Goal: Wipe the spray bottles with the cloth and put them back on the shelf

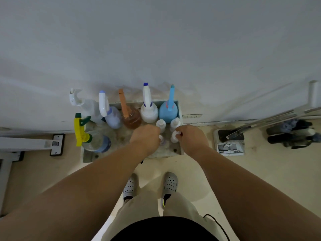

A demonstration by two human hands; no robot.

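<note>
A grey shelf (90,156) stands against the white wall and carries several spray bottles. In the back row are a clear one (86,106), a lilac one (112,117), an amber one (132,117), a white one (149,112) and a blue one (167,110). A clear bottle with a yellow-green trigger (95,141) stands at the front left. My left hand (145,136) is curled against a small clear bottle (162,140). My right hand (192,138) pinches a small white bottle (174,138) by its top. Two more small white bottles (160,125) stand behind. No cloth is in view.
A floor cleaner's head (229,141) with its metal handle lies on the floor to the right, with dark brush rolls (291,136) beyond it. A white frame foot (57,145) sits at the left. My feet in perforated shoes (151,186) stand in front of the shelf.
</note>
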